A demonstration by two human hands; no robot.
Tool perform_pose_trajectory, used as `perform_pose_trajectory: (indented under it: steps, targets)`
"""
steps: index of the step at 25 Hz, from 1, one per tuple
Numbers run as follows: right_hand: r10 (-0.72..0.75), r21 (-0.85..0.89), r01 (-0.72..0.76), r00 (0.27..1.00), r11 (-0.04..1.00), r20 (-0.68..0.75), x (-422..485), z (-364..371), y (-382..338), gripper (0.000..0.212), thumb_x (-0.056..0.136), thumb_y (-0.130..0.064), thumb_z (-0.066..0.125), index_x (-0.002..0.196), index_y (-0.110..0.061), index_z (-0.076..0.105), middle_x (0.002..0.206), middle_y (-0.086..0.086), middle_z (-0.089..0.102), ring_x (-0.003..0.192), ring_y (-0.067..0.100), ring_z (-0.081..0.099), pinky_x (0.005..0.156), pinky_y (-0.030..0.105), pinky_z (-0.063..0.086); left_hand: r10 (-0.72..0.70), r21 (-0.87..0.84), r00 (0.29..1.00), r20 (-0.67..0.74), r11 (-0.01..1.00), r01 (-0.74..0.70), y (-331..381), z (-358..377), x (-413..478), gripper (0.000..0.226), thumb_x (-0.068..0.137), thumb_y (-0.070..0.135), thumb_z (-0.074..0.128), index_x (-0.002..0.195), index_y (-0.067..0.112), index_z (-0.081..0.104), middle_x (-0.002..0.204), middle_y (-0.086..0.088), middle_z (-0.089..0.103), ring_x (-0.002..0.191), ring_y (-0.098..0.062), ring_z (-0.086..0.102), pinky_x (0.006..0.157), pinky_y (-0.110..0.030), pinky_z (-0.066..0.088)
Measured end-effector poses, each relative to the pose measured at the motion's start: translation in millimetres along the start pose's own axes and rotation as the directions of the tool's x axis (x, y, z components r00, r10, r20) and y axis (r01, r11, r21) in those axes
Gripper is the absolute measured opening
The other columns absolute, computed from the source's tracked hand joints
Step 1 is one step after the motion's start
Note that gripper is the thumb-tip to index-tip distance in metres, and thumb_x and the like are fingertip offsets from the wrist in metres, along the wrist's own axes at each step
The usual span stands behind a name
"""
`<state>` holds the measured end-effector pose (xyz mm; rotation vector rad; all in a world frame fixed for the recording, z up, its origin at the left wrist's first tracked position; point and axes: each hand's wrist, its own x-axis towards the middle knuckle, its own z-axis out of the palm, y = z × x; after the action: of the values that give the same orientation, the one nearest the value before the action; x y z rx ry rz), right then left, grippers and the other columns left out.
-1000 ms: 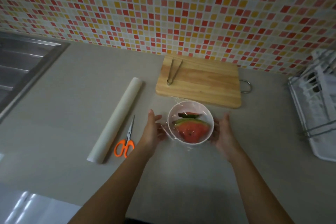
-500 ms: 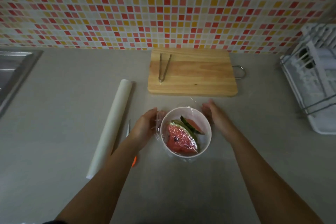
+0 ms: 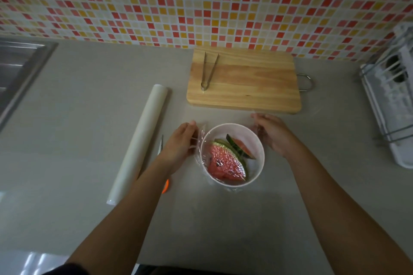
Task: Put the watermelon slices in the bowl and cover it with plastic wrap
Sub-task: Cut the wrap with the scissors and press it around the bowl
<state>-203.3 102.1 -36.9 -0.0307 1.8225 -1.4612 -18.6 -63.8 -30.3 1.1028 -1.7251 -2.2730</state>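
Plastic wrap point(image 3: 199, 140) over the bowl point(image 3: 232, 125) of watermelon slices point(image 3: 224, 163): our loosely open left hand point(image 3: 181, 143) (9 o'clock) and right hand point(image 3: 271, 135) (2 o'clock) press it; uneven tension could peel it.

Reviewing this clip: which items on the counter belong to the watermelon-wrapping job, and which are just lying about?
Belonging to the job: bowl, watermelon slices, plastic wrap over the bowl, plastic wrap roll, scissors.
Lying about: cutting board, tongs on it, dish rack, sink.
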Motion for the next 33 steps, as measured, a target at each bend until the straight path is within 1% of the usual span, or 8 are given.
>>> perform_pose_trajectory:
  steps: [4, 9, 14, 18, 21, 24, 28, 33]
  targets:
    - [0.168, -0.045, -0.164, 0.982, 0.985, 0.085, -0.9, 1.3, 0.1, 0.044, 0.092, -0.057, 0.036, 0.085, -0.021, 0.061, 0.067, -0.001, 0.055, 0.063, 0.013, 0.052, 0.065, 0.028, 0.041, 0.014, 0.116, 0.999, 0.044, 0.993, -0.019, -1.3, 0.3, -12.2, 0.033, 0.092, 0.043, 0.053, 0.082, 0.012, 0.059, 0.071, -0.006, 0.058, 0.069, -0.021, 0.052, 0.068, -0.034, 0.042]
    - [0.123, -0.229, -0.076, 0.973, 0.970, 0.197, -8.6, 4.2, -3.0, 0.036, 0.092, -0.042, 0.050, 0.081, -0.016, 0.072, 0.078, 0.004, 0.073, 0.075, 0.022, 0.066, 0.078, 0.034, 0.050, 0.052, 0.056, 0.991, -0.122, 0.997, -0.046, -3.0, 3.3, -16.1, 0.025, 0.099, 0.024, 0.047, 0.077, 0.011, 0.047, 0.076, -0.009, 0.062, 0.062, -0.018, 0.054, 0.061, -0.029, 0.047]
    - [0.030, -0.004, -0.030, 0.998, 1.000, 0.057, -15.3, 15.9, 12.6, 0.039, 0.098, -0.030, 0.040, 0.066, -0.014, 0.056, 0.055, 0.001, 0.064, 0.060, 0.021, 0.058, 0.066, 0.032, 0.045, 0.076, 0.066, 0.975, -0.208, 0.996, -0.064, -4.7, 9.3, -12.0, 0.024, 0.100, 0.029, 0.043, 0.090, 0.007, 0.048, 0.074, -0.003, 0.063, 0.054, -0.012, 0.055, 0.057, -0.029, 0.048]
    - [0.063, 0.116, -0.061, 0.998, 0.991, -0.015, -19.8, 15.1, 25.5, 0.045, 0.097, -0.033, 0.039, 0.057, -0.017, 0.052, 0.049, -0.001, 0.058, 0.056, 0.020, 0.053, 0.064, 0.033, 0.041, 0.090, 0.043, 0.977, -0.196, 0.996, -0.083, -6.2, 15.6, -0.7, 0.027, 0.100, 0.029, 0.044, 0.078, 0.014, 0.050, 0.058, -0.002, 0.054, 0.041, -0.010, 0.049, 0.043, -0.022, 0.039]
    - [0.088, 0.137, -0.086, 0.996, 0.987, -0.007, -21.6, 15.1, 23.5, 0.051, 0.097, -0.036, 0.037, 0.055, -0.017, 0.058, 0.050, 0.000, 0.062, 0.060, 0.023, 0.055, 0.067, 0.033, 0.042, 0.107, 0.155, 0.964, -0.244, 0.985, -0.070, -10.2, 8.4, 7.9, 0.036, 0.100, 0.033, 0.043, 0.073, 0.014, 0.058, 0.061, -0.003, 0.054, 0.056, -0.019, 0.050, 0.057, -0.029, 0.041]
    - [0.099, 0.189, -0.135, 0.977, 0.973, 0.189, -18.5, 9.2, 19.8, 0.073, 0.094, -0.057, 0.020, 0.071, -0.016, 0.077, 0.075, 0.005, 0.075, 0.077, 0.024, 0.070, 0.074, 0.031, 0.051, 0.119, 0.304, 0.937, -0.328, 0.952, -0.014, -18.1, -4.2, -3.6, 0.057, 0.095, 0.055, 0.033, 0.076, 0.014, 0.069, 0.071, -0.005, 0.065, 0.071, -0.025, 0.057, 0.073, -0.036, 0.044]
    - [0.045, -0.040, -0.037, 0.973, 0.999, 0.227, -16.7, 7.3, 15.4, 0.053, 0.090, -0.056, 0.040, 0.089, -0.016, 0.075, 0.091, 0.009, 0.074, 0.089, 0.027, 0.068, 0.084, 0.039, 0.052, 0.029, 0.163, 0.966, -0.257, 0.986, 0.014, -34.4, 13.4, -36.0, 0.075, 0.077, 0.073, 0.030, 0.083, 0.009, 0.068, 0.091, -0.018, 0.071, 0.092, -0.035, 0.066, 0.090, -0.046, 0.051]
    - [-0.048, 0.112, 0.046, 0.999, 0.993, 0.019, -20.5, 13.6, 16.1, 0.037, 0.095, -0.028, 0.043, 0.066, -0.016, 0.062, 0.056, -0.002, 0.065, 0.054, 0.012, 0.061, 0.059, 0.027, 0.046, 0.046, -0.164, 0.978, -0.205, 0.983, -0.080, -37.7, 25.0, -32.8, 0.042, 0.099, 0.031, 0.036, 0.085, 0.009, 0.068, 0.087, -0.013, 0.068, 0.082, -0.021, 0.061, 0.081, -0.037, 0.045]
